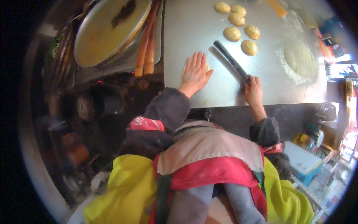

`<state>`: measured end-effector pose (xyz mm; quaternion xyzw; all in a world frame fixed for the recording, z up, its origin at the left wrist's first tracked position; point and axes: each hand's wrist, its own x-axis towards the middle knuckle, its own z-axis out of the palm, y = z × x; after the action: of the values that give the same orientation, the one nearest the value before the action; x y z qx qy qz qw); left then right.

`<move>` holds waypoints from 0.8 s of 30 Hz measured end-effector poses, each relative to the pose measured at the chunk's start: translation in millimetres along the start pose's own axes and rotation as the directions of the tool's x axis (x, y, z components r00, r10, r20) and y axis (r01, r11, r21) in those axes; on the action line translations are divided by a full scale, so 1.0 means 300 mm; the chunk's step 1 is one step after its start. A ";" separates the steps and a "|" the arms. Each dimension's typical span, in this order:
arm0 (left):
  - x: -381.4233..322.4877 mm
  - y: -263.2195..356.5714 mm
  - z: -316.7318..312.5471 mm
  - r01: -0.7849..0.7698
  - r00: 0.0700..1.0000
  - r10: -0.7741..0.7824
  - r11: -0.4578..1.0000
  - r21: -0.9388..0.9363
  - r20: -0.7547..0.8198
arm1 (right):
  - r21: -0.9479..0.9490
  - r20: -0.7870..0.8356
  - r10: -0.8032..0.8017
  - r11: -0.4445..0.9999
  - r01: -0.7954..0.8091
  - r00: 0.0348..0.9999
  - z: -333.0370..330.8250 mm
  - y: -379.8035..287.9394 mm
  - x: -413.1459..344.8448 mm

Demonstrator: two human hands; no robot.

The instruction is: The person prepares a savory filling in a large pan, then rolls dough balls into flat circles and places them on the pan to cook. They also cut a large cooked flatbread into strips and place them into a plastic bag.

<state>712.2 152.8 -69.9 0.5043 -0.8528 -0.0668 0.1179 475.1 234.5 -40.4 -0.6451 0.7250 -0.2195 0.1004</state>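
Note:
My left hand (196,70) lies flat, palm down, over a pale round dough piece (208,68) on the metal worktop (187,30). Only the rim of that piece shows past the fingers and thumb. In my right hand (254,89) is the near end of a dark, slim rod (230,59), perhaps a rolling pin. It slants away to the upper left, with a shadow or reflection alongside it on the metal. Beyond its far end sit several round, golden dough pieces (232,34) with swirled tops.
A large round pan (109,39) stands to the left, a dark brush-like thing (124,13) inside it. Two wooden rods (148,47) lie beside it. At the right, a big dough mass (300,57) rests amid flour (283,65). A wooden piece (277,7) shows at the far edge.

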 end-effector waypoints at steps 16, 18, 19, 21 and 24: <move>-0.216 -0.243 -0.127 0.174 0.980 -0.162 0.978 0.111 -0.112 | -0.269 0.313 -0.369 0.849 0.454 0.875 0.204 -0.325 0.108; -0.095 -0.290 -0.120 0.198 0.964 -0.155 0.960 0.196 -0.215 | -0.367 0.235 -0.333 0.840 0.401 0.913 0.247 -0.329 0.237; -0.022 -0.314 -0.119 0.247 0.959 -0.201 0.939 0.241 -0.201 | -0.348 0.174 -0.322 0.864 0.364 0.931 0.269 -0.330 0.311; 0.081 -0.356 -0.111 0.286 0.945 -0.217 0.911 0.297 -0.246 | -0.307 0.055 -0.386 0.871 0.384 0.921 0.303 -0.323 0.431; 0.118 -0.383 -0.096 0.264 0.952 -0.192 0.908 0.324 -0.238 | -0.312 0.059 -0.419 0.854 0.416 0.906 0.330 -0.313 0.485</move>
<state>800.5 66.6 -64.2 0.6179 -0.7695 0.1247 0.1026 579.9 66.5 -65.8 -0.7932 0.5941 -0.1204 -0.0586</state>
